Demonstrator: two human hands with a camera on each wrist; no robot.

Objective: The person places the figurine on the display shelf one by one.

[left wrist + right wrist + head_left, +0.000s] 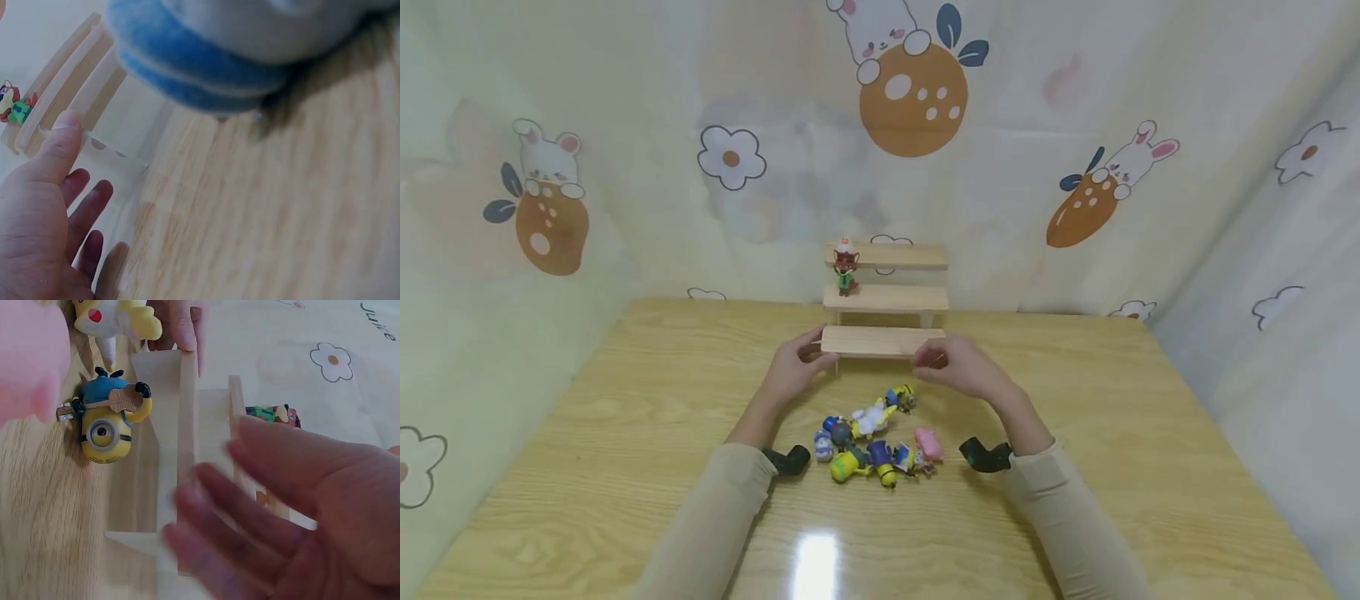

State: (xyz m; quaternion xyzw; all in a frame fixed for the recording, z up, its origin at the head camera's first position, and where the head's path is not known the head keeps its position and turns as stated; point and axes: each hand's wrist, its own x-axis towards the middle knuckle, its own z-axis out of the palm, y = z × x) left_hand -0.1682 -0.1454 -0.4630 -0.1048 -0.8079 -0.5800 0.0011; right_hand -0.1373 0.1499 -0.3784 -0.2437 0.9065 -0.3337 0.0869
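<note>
L grip: fingers spread & fairly straight, thumb on the L end of the lowest tier of the wooden stand. R grip: fingers loosely apart, pinching nothing visible, nr the same tier's R end; blur in the R wrist view, so couldn't tell if it touched. Stand sat toward the back of the surface.

Main risk, my read: uneven push. If L thumb bore down or shoved w/o R matching, stand could've skewed or tipped, b/c nothing visible braced it. Fox fig. stood upright on the mid tier nr its L end; narrow feet, so a jolt might've toppled it.

2nd: clutter. Guitar fig. & white fig. lay in front; pulling the stand forward would prob. have run into them. Black R wrist piece hung nr the pink fig., so a careless inward sweep could've knocked it.
</note>
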